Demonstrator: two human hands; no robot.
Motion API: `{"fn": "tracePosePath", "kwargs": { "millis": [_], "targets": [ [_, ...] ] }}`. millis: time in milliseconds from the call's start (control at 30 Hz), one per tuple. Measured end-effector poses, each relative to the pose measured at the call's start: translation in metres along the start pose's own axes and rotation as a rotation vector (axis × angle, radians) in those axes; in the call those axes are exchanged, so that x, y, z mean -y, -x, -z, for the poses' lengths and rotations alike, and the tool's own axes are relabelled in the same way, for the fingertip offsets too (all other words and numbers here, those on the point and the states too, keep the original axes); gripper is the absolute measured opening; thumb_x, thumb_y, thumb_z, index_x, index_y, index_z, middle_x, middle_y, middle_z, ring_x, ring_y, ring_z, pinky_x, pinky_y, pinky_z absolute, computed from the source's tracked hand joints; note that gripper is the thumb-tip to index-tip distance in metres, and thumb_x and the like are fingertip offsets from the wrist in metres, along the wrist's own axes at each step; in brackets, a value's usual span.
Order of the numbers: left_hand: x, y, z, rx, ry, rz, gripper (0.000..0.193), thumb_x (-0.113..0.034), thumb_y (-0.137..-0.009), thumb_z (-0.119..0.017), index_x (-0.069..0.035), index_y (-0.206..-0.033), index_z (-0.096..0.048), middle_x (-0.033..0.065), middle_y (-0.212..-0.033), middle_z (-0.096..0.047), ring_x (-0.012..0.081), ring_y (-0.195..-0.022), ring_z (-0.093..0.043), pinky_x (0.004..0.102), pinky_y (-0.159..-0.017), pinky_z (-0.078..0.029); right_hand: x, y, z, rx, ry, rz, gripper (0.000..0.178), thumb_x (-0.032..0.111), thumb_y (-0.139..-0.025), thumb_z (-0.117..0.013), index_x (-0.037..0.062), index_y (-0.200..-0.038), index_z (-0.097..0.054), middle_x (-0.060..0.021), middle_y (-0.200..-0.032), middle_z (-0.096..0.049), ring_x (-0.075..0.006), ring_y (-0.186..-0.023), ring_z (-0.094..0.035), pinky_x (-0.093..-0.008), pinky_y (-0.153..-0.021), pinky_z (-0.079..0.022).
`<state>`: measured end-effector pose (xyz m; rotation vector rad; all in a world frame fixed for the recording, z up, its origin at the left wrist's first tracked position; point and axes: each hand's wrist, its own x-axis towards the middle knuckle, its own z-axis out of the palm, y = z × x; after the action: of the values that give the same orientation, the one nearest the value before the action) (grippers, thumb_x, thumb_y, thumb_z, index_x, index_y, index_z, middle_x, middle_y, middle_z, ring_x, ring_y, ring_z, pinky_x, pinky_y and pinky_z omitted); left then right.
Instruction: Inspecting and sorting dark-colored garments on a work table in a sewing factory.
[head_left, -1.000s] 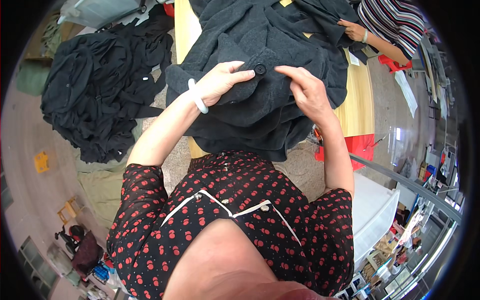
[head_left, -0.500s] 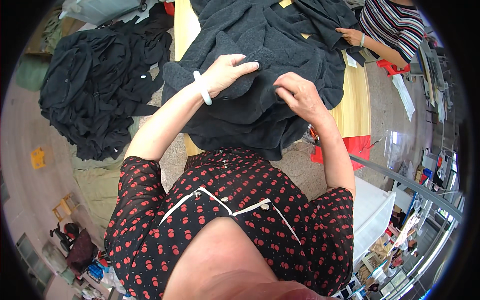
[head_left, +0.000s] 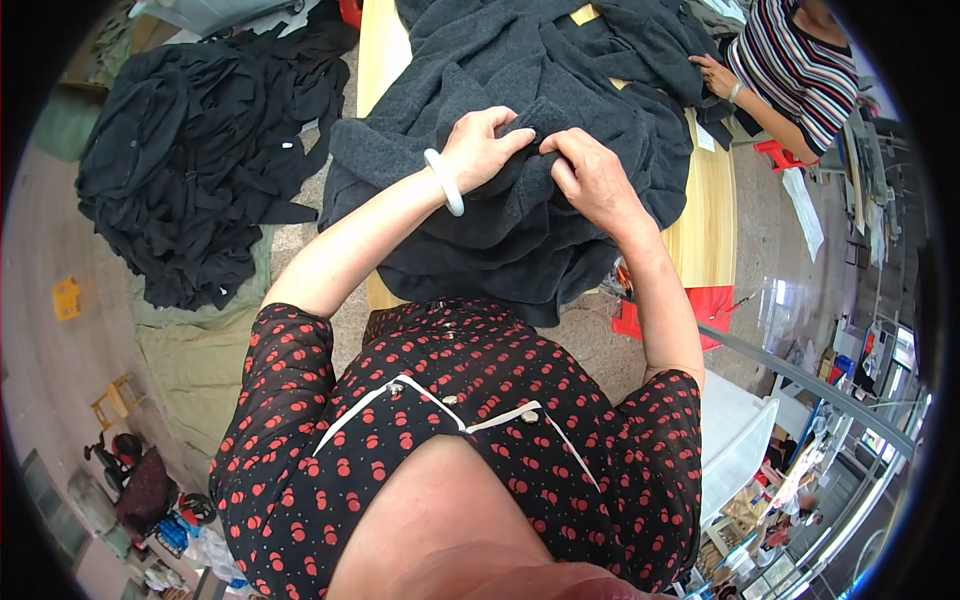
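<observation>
A dark grey fleecy garment (head_left: 440, 240) lies bunched over a pale wooden table (head_left: 712, 225), its near folds hanging past the front edge. My left hand (head_left: 482, 148), with a white bangle at the wrist, pinches the cloth between thumb and fingers. Close beside it, my right hand (head_left: 595, 180) is closed on another fold of the same garment. The two hands nearly meet at a raised part of the cloth. A small button seems to sit by my left thumb, but it is too small to be sure.
A large heap of black garments (head_left: 200, 165) lies on a green cloth (head_left: 200, 370) at left. Across the table at far right, a person in a striped top (head_left: 795, 75) touches the dark cloth. A red bag (head_left: 712, 305) and a white bin (head_left: 735, 440) stand at right.
My left hand has shifted slightly right and my right hand slightly up and left, so they are closer together on the garment. The raised cloth is now gathered between them.
</observation>
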<state>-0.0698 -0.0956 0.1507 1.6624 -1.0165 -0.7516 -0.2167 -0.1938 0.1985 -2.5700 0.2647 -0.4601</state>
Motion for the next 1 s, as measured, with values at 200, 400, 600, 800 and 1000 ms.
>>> {"fn": "tracePosePath", "kwargs": {
  "millis": [200,400,600,800,1000],
  "targets": [
    [0.001,-0.002,-0.01,-0.034,0.119,0.038,0.034,-0.027,-0.077,-0.06,0.004,-0.091,-0.058,0.0129,-0.073,-0.06,0.0154,-0.066,-0.055,0.0292,-0.062,-0.043,0.005,-0.005,-0.001,-0.077,-0.113,-0.156,0.022,-0.001,-0.072,-0.051,0.0001,-0.093,-0.055,-0.0139,-0.083,-0.059,-0.0261,-0.078,-0.06,-0.0311,-0.069,-0.046],
    [-0.001,-0.003,-0.007,0.089,0.243,0.171,0.02,-0.018,-0.083,-0.055,0.001,-0.088,-0.06,-0.0037,-0.073,-0.054,0.0025,-0.067,-0.046,0.0192,-0.059,-0.039,0.003,-0.005,-0.008,-0.124,0.002,-0.13,0.027,-0.002,-0.073,-0.05,0.0001,-0.099,-0.054,-0.0158,-0.087,-0.059,-0.0281,-0.081,-0.059,-0.0332,-0.071,-0.047],
    [-0.005,-0.001,-0.006,0.099,0.311,0.211,0.022,-0.02,-0.084,-0.054,0.002,-0.085,-0.058,0.0,-0.069,-0.055,0.0037,-0.066,-0.045,0.0221,-0.058,-0.039,0.006,-0.006,-0.002,-0.024,0.14,-0.076,0.026,-0.002,-0.076,-0.048,-0.0015,-0.101,-0.053,-0.0159,-0.085,-0.054,-0.0309,-0.083,-0.055,-0.0367,-0.073,-0.045],
    [-0.008,0.002,-0.005,0.077,-0.267,-0.038,0.029,-0.023,-0.08,-0.054,0.006,-0.079,-0.052,0.0176,-0.068,-0.056,0.026,-0.066,-0.055,0.0362,-0.064,-0.042,0.006,-0.006,-0.004,0.029,0.173,-0.052,0.024,0.002,-0.077,-0.049,-0.0029,-0.099,-0.054,-0.0161,-0.084,-0.053,-0.0306,-0.083,-0.054,-0.0379,-0.074,-0.044],
    [-0.021,0.015,-0.006,0.197,-0.319,-0.001,0.052,-0.036,-0.064,-0.065,0.007,-0.087,-0.046,0.0247,-0.088,-0.052,0.0359,-0.086,-0.053,0.0399,-0.075,-0.042,0.008,-0.01,0.0,0.13,0.108,-0.09,0.02,0.003,-0.075,-0.05,-0.0038,-0.093,-0.057,-0.0178,-0.08,-0.054,-0.0328,-0.08,-0.054,-0.0389,-0.073,-0.044]
  ]
}}
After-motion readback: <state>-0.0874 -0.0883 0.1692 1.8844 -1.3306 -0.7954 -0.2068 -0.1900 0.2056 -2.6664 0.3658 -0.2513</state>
